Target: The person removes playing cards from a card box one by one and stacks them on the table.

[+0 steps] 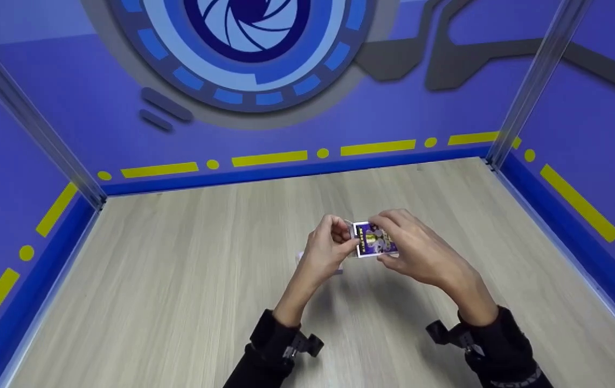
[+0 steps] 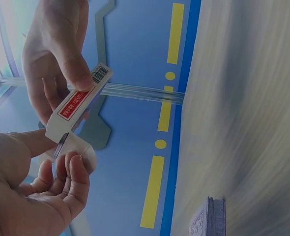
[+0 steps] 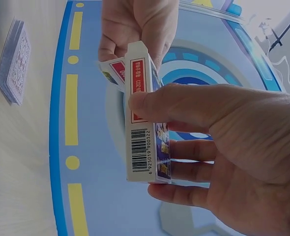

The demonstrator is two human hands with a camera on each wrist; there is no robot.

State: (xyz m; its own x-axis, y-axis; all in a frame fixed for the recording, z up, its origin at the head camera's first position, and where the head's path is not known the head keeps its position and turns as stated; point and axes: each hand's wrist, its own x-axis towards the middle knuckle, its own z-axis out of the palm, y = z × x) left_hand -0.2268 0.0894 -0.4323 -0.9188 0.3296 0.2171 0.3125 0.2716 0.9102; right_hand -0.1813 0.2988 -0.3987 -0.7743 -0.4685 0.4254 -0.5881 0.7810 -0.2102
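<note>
Above the table, both hands meet around a small playing-card box (image 1: pixel 373 241) with a purple printed face, white sides and a barcode (image 3: pixel 140 156). My right hand (image 1: pixel 391 242) grips its body, the thumb (image 3: pixel 184 105) lying across one narrow side and the fingers on the other. At the box's left end my left hand (image 1: pixel 346 237) pinches the open end flap (image 3: pixel 112 72), also seen from the left wrist as the flap (image 2: pixel 77 146). A loose deck of cards (image 2: pixel 209 220) lies face down on the table under the left hand, mostly hidden in the head view.
The light wood-grain table (image 1: pixel 178 280) is enclosed by blue walls with yellow dashes; metal posts (image 1: pixel 533 81) stand at the back corners. The deck (image 3: pixel 14 61) lies flat on the table below the hands.
</note>
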